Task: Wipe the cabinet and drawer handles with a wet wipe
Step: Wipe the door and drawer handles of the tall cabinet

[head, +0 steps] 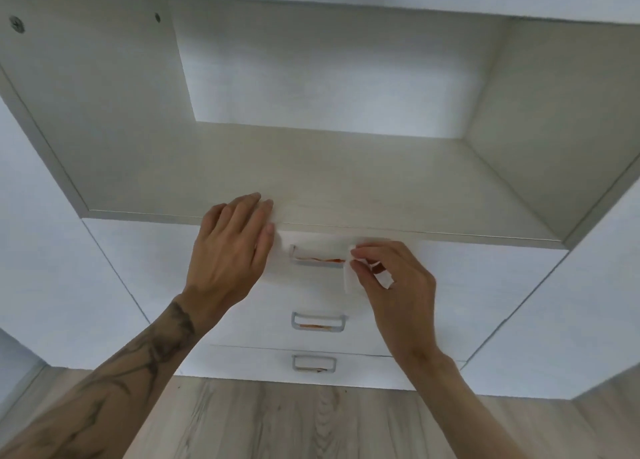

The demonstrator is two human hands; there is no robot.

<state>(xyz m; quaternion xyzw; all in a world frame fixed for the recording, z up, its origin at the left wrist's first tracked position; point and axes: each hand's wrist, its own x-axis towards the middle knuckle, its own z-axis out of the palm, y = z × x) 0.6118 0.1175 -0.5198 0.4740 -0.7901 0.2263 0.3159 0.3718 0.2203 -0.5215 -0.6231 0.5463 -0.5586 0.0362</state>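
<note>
Right hand (398, 285) pinches a white wipe (349, 278) at the right end of the top drawer handle (317, 259), which shows an orange-red smear. Left hand (228, 251) lies open, fingers flat on the shelf edge (415, 232) just left of that handle. Middle handle (318, 322) & bottom handle (314, 363) below look smeared too, tho it's blurry.

Three drawer handles, top handle (317, 256), middle handle (318, 322) and bottom handle (314, 363), sat stacked vertically below the open shelf (311, 178), above the floor (311, 424).
</note>
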